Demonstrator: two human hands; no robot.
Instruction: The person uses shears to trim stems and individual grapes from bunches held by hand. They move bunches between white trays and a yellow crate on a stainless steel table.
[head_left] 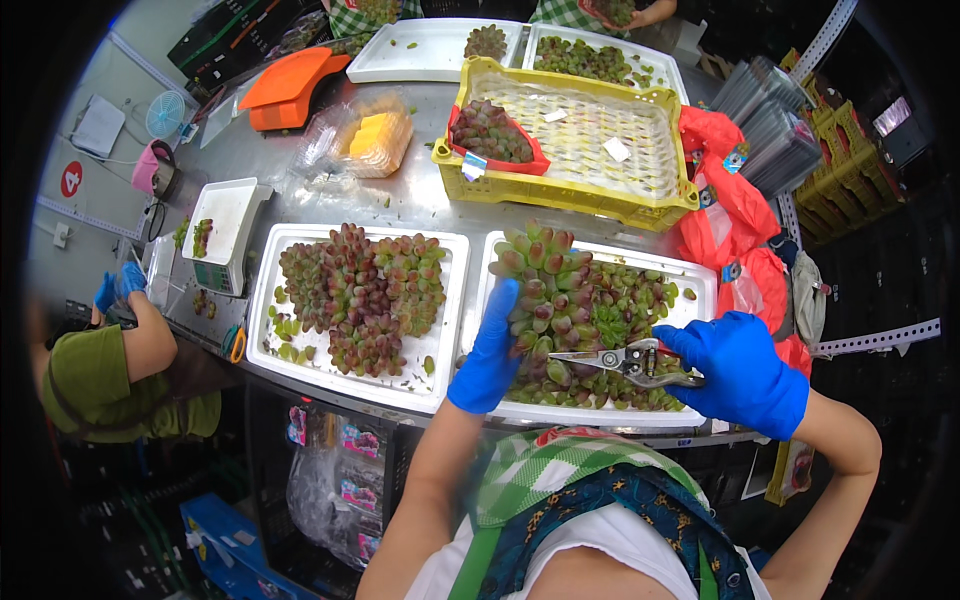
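Observation:
My left hand [489, 352], in a blue glove, is wrapped round the left side of a bunch of reddish-green grapes [547, 283]. The bunch is held upright above the right white tray [704, 290], which is heaped with loose green and reddish grapes [640, 310]. My right hand [745, 370], also gloved in blue, is closed on the handles of pruning shears [632, 362]. Their blades point left, over the loose grapes and just below the held bunch. In the left white tray [262, 345] lie several red-green bunches [362, 300] with some loose green grapes.
Behind the trays stands a yellow crate [570, 205] with a red-wrapped bunch [492, 133]. Red bags [735, 230] lie to its right. A scale [228, 235], orange scissors [236, 343], a clear box [375, 140] and an orange tray [290, 88] are leftward. Other people work around the table.

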